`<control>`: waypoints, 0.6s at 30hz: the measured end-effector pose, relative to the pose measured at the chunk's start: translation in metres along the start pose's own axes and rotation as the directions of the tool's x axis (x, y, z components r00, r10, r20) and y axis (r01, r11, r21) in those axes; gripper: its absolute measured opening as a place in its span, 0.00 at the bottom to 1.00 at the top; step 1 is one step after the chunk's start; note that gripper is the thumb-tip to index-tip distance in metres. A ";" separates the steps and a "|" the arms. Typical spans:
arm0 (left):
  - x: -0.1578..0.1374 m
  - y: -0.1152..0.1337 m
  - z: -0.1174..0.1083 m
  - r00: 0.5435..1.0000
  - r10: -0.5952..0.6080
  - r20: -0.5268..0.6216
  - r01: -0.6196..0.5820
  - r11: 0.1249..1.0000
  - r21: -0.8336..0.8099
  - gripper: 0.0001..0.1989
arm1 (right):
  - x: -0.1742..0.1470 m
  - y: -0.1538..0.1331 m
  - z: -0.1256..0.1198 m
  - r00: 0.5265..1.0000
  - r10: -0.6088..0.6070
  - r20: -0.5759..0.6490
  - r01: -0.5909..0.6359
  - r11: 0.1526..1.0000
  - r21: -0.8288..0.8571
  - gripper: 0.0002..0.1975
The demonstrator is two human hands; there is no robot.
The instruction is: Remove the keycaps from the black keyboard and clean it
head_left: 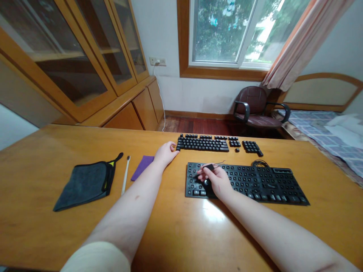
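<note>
My left hand [166, 154] is closed at the lower left corner of the laid-out black keycaps [202, 144], its thumb and finger pinching a corner keycap [178, 148]. Over the left part of a black keyboard [272, 181], my right hand [219, 181] grips a small keycap puller [209, 167] with a black body and thin wires sticking out. Most of the keyboard's switches are bare; keycaps remain along its front row. Part of the keyboard is hidden under my right hand. One keycap [237, 150] lies apart below the group, beside the number-pad keycaps [252, 147].
On the left of the wooden table [170, 234] lie a grey cloth [87, 183], a white toothbrush [125, 175] and a purple cloth [142, 167], partly behind my left arm. The keyboard's coiled cable [260, 163] sits behind it. An armchair [253, 107] stands beyond the table.
</note>
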State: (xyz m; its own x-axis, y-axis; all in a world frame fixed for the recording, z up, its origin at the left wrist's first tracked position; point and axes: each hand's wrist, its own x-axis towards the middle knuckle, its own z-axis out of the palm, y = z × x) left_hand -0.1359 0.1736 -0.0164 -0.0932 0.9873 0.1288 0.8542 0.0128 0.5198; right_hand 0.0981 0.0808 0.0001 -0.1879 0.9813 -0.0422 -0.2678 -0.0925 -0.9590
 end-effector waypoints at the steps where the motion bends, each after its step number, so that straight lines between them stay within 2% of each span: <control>1: 0.000 0.000 0.000 1.000 -0.004 0.003 0.004 1.000 0.007 0.14 | 0.000 0.000 0.000 1.000 -0.003 -0.004 0.003 1.000 -0.003 0.17; 18: -0.002 0.002 -0.003 0.999 -0.025 0.026 0.025 1.000 0.010 0.15 | 0.000 -0.001 0.000 1.000 0.003 0.010 -0.003 1.000 -0.001 0.16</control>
State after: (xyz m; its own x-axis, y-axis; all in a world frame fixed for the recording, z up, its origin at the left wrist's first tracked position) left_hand -0.1350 0.1708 -0.0131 -0.1009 0.9905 0.0936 0.8565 0.0386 0.5147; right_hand 0.0984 0.0807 0.0008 -0.1977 0.9793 -0.0424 -0.2658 -0.0952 -0.9593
